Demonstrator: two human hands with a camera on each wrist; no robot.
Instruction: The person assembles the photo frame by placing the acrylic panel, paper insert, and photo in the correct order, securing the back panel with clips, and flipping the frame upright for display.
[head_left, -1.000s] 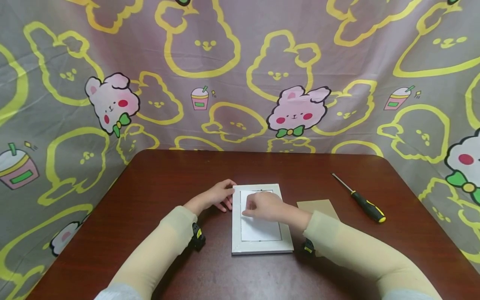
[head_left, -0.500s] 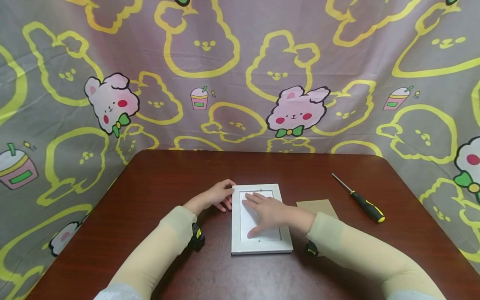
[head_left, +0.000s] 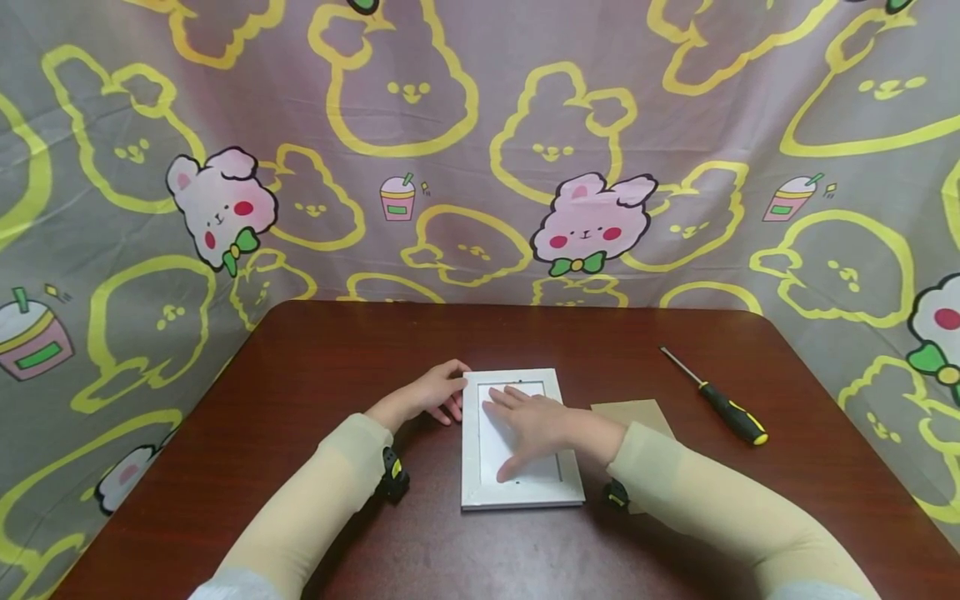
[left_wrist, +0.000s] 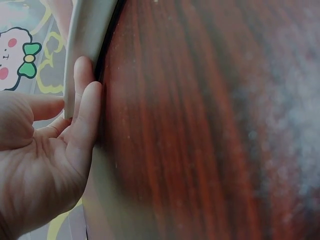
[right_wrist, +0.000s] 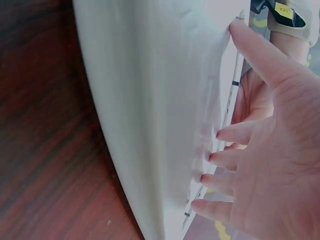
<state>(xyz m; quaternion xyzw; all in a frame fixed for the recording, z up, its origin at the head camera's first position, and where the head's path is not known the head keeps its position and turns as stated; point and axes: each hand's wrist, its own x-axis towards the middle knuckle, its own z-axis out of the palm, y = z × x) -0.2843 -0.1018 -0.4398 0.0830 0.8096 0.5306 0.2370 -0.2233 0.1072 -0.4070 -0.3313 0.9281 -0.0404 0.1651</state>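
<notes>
A white picture frame (head_left: 471, 450) lies on the table, a white sheet (head_left: 491, 454) filling its opening. Small dark tabs stand at the opening's edge. My left hand (head_left: 437, 392) grips the frame's far left corner, with the thumb over the edge and fingers along the side, as the left wrist view shows for the hand (left_wrist: 52, 155) and frame (left_wrist: 89, 37). My right hand (head_left: 536, 425) is spread over the sheet with fingertips touching it; in the right wrist view, the fingers of this hand (right_wrist: 285, 130) are spread and the palm is raised off the sheet.
A brown backing board (head_left: 633, 412) lies right of the frame, partly hidden under the right forearm. Farther right is a flat screwdriver (head_left: 731, 410) with a black and yellow handle. A patterned cloth (head_left: 480, 167) hangs behind the dark red wooden table (head_left: 360, 333).
My right hand was bunched with curled fingers above the sheet; it has opened and spread flat over it. My left hand and the frame have stayed in place.
</notes>
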